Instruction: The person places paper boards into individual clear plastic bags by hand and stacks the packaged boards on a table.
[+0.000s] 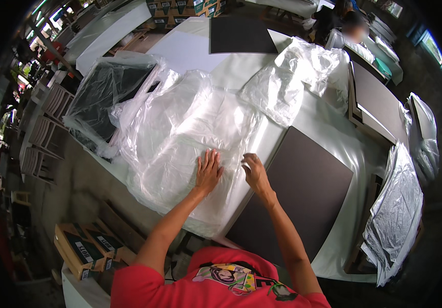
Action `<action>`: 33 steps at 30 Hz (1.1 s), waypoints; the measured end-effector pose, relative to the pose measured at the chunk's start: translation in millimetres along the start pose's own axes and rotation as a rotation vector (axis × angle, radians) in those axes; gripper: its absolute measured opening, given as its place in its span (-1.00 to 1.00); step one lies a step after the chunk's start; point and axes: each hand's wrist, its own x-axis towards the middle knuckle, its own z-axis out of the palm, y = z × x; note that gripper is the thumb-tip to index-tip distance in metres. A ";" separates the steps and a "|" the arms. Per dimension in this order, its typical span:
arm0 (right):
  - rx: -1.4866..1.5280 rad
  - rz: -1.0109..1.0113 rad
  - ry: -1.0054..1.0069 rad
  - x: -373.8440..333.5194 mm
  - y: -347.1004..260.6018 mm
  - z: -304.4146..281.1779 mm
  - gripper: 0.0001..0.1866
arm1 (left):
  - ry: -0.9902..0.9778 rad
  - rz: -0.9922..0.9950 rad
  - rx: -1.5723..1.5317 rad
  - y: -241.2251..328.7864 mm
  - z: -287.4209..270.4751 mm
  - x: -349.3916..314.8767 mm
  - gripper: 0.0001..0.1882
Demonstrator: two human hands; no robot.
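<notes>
A large, crinkled clear plastic sheet spreads over the left and middle of the white-covered table. My left hand lies flat on this sheet, fingers stretched out and slightly apart. Just to its right, my right hand has its fingers curled in a pinch at the sheet's right edge; the fingertips are partly hidden. A dark brown flat board lies under and beside my right forearm. Another dark panel, covered by clear plastic, rests at the table's far left.
More clear plastic is heaped farther back, near a black board. Stacked boards and folded silvery plastic line the right side. Cartons stand at lower left, chairs at left. A person is at back right.
</notes>
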 end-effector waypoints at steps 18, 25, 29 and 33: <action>0.149 -0.118 0.161 80.8 -19.2 114.7 -0.77 | 0.136 -0.575 -1.196 -57.5 -94.1 72.8 -0.21; 0.819 0.865 0.203 157.6 88.9 76.7 -0.76 | -0.024 -0.547 -1.331 -12.2 -85.8 81.2 -0.20; 0.941 0.370 -0.197 129.4 -0.1 84.1 -0.80 | 0.011 -0.820 -1.451 -46.7 -107.2 68.6 -0.08; 0.481 -0.202 -0.247 71.3 -48.2 102.7 -0.79 | -0.009 -0.768 -1.332 -63.4 -91.0 87.4 0.02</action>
